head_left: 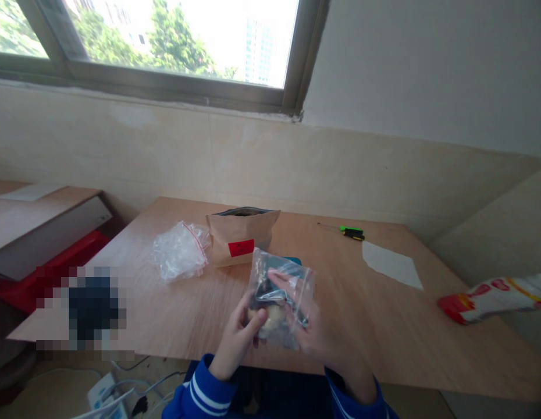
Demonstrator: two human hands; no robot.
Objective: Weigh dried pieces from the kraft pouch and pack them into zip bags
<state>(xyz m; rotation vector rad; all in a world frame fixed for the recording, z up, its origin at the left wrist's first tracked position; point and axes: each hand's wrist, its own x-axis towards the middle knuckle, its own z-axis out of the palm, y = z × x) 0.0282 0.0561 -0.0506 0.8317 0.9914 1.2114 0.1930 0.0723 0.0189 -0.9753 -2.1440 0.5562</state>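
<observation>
A clear zip-lock bag point(281, 331) is held above the front of the table, with pale and dark contents that I cannot make out. My left hand point(241, 326) grips its left side, thumb on the front. My right hand point(309, 323) is at its right side, fingers reaching along the plastic; whether they are inside or outside cannot be told. Just behind stands an unsealed brown paper pouch point(220, 244) with a red label point(241, 248). Left of the pouch lies a pile of clear plastic bags point(177, 253). A blue object point(292, 261) shows partly behind the held bag.
Two screwdrivers point(352, 233), green and black-yellow, lie at the back right near a white paper sheet point(392, 265). A red-and-white package point(493, 299) is at the right edge. A pixelated dark patch point(93, 305) covers the left side. Cables and a power strip point(107, 393) are below.
</observation>
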